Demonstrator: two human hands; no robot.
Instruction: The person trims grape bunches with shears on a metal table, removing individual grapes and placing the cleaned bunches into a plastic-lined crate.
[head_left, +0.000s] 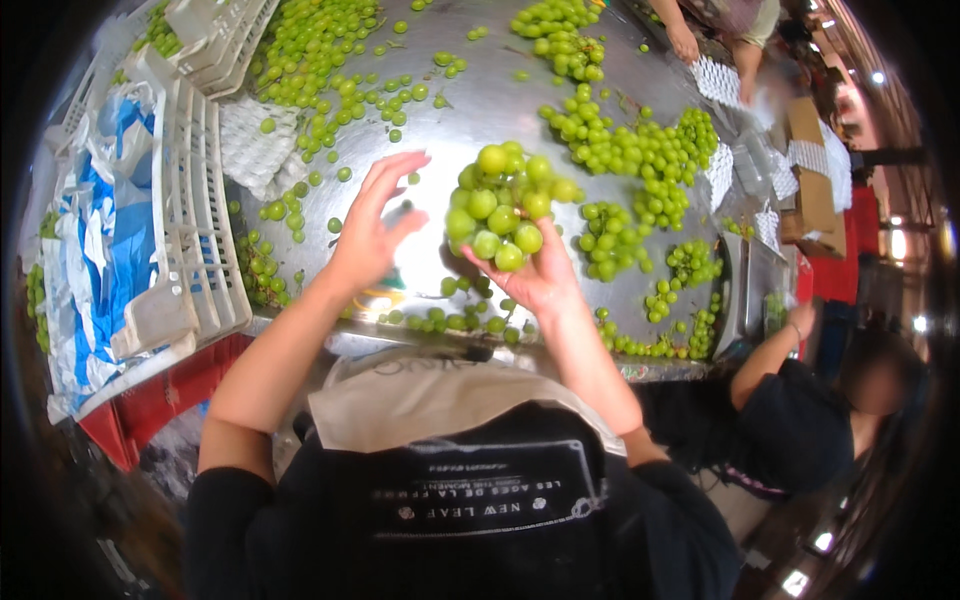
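Cradled from below in the right hand [535, 275], the green grape bunch [500, 205] wants slow turning while the open left hand [370, 225] hovers beside, fingers spread, ready to steady it.

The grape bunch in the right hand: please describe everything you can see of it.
The grape bunch is a compact cluster of round, glossy, light green grapes; no stem shows. It is lifted above the shiny metal table, cupped from below by the right hand. The left hand is open beside it, apparently not touching it.
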